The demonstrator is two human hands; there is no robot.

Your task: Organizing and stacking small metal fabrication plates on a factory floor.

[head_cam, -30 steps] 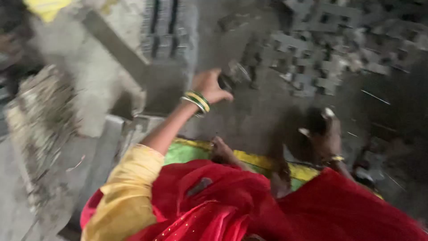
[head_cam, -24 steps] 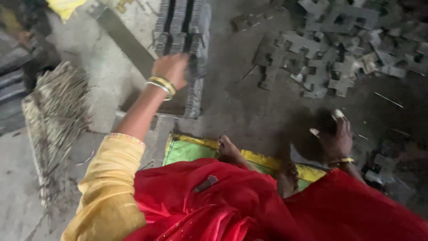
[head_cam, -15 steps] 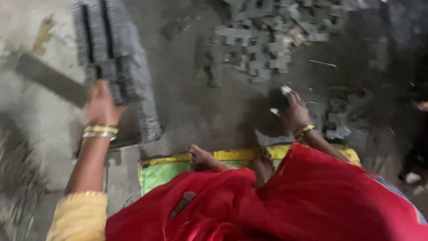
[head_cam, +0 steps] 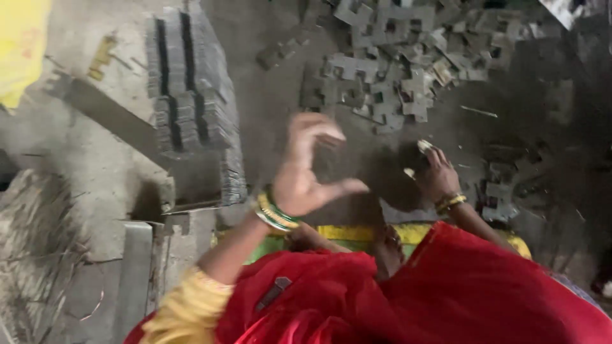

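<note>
The loose metal pieces (head_cam: 395, 76) lie heaped on the grey floor (head_cam: 274, 108), well beyond both hands. The right hand (head_cam: 437, 175) presses down, apparently pinching something pale. The left hand (head_cam: 306, 172) hangs spread and unladen beside the neat stack (head_cam: 191, 102).

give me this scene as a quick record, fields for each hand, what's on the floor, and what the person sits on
left hand: left hand raised above the floor, fingers spread, empty, green and yellow bangles at the wrist
right hand: right hand low by the floor, small pale pieces at the fingertips; whether gripped cannot be told
stacked plates: neat rows of grey metal plates to the left
loose plates: scattered heap of notched plates ahead
seat: yellow and green mat
clothing: red cloth, yellow sleeve
</note>
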